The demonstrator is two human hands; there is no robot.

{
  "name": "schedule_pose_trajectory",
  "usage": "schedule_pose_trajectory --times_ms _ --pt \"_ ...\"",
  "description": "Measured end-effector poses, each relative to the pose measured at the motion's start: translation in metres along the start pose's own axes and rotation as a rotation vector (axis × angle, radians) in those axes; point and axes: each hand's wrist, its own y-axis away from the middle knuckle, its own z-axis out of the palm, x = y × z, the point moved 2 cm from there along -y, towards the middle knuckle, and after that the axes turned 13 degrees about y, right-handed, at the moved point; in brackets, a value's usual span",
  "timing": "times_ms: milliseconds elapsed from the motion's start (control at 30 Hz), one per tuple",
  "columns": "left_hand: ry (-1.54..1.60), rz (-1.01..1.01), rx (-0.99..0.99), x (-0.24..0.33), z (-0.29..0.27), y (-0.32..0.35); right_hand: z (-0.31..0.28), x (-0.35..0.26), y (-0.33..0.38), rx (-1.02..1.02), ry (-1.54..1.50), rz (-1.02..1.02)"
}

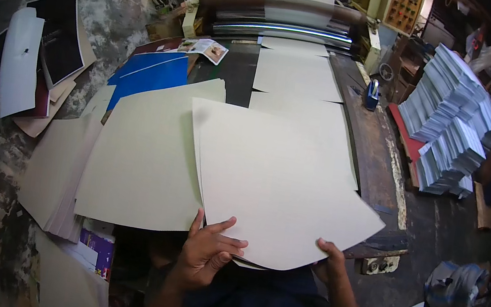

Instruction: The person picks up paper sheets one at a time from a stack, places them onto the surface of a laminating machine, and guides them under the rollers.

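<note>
Head view: right hand [332, 261] pinches curled cream paper sheet [279, 183] by near edge, lower fingers hidden; left hand [210, 249] splayed at near-left corner, grip unclear. Sheet partly covers pale sheet row [297, 75] before shiny roller [281, 32].

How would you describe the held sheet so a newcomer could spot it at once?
From the roller machine at the top, follow the row of pale sheets downward. The held sheet hides the row's lower end, its near edge between the left hand and right hand. Unlike its neighbours, it has the right hand's thumb on top.
</note>
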Motion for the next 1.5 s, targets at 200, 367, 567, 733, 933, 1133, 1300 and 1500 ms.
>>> schedule_pose_trajectory --times_ms 200,367,567,733,933,1133,1300,1500 --pt "0.198 -0.111 -0.077 -0.013 0.020 -0.003 -0.011 0.036 0.034 0.113 -0.099 0.047" --pt "0.427 -0.215 0.070 -0.061 0.022 0.002 -0.031 0.073 0.052 -0.231 -0.192 0.012" --pt "0.648 -0.264 0.157 -0.106 0.023 0.005 -0.049 0.111 0.036 -0.214 -0.004 0.284" --pt "0.579 -0.244 0.147 -0.100 0.023 0.006 -0.048 0.133 0.008 -0.073 0.142 0.388" --pt "0.554 -0.222 0.174 -0.100 0.027 0.007 -0.027 0.106 -0.039 -0.049 0.047 0.266" --pt "0.516 -0.127 0.205 -0.086 0.028 -0.011 -0.022 0.084 -0.062 0.025 -0.018 0.140" --pt "0.482 -0.091 0.192 -0.081 0.026 -0.004 -0.022 0.080 -0.052 0.062 -0.038 0.121" --pt "0.469 -0.083 0.188 -0.081 0.028 -0.001 -0.028 0.061 -0.039 0.006 -0.030 0.088"
